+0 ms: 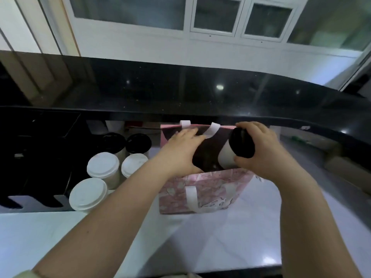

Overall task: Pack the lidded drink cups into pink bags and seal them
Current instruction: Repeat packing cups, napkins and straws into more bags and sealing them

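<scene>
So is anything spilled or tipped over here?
Nothing is spilled. The only tilted thing is the black-lidded cup, which the right hand holds leaning at the mouth of the pink bag while the left hand spreads it open. The five other cups beside it stand upright, lids on.

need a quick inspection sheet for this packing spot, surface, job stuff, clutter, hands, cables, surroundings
surface: white counter, with a black ledge behind it
job's things: pink bag upright and open, white handles; tilted cup, black lid, at its mouth; three white-lidded cups and two black-lidded cups stand left of the bag
clutter: dark stand at far left, kind unclear
hands: left hand spread across the bag's mouth, fingers straight; right hand grips the tilted cup
cables: nothing seen
surroundings: white-framed windows above the ledge
</scene>
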Motion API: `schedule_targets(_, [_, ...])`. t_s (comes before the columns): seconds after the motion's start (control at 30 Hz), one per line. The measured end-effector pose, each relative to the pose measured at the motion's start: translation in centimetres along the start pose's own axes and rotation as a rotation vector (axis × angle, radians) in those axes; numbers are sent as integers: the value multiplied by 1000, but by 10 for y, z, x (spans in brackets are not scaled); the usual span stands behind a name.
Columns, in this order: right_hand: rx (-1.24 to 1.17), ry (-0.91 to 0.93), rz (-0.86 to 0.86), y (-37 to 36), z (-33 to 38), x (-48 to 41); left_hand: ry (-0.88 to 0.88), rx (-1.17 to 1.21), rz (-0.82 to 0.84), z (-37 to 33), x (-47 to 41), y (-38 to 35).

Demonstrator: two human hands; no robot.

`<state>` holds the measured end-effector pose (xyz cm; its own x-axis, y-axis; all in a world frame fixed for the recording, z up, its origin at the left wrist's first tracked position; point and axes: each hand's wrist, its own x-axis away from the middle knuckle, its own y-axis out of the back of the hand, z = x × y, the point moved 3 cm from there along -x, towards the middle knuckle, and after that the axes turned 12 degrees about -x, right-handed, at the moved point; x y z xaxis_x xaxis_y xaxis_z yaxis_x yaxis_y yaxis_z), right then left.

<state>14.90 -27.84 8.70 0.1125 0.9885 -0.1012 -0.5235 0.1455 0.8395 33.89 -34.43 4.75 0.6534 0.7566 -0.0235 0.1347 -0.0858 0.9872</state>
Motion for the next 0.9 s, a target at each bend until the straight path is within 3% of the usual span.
schedule_targets(0.17, [160, -36, -90, 2, -6, 4, -13, -164, 55, 2, -3, -14])
schedule_targets(0.33, [285, 171, 28, -30, 26, 2, -42, -225, 72, -1, 0, -22])
schedule_targets(0.47, [335, 63, 247, -52, 20, -2, -37, -283, 109, -4, 6, -22])
schedule_targets(0.67, [535, -10, 124, -42, 8, -15, -45, -297, 119, -17, 12, -25])
schedule_targets(0.9, [522, 258, 123, -61, 18, -4, -2, -273, 118, -12, 5, -24])
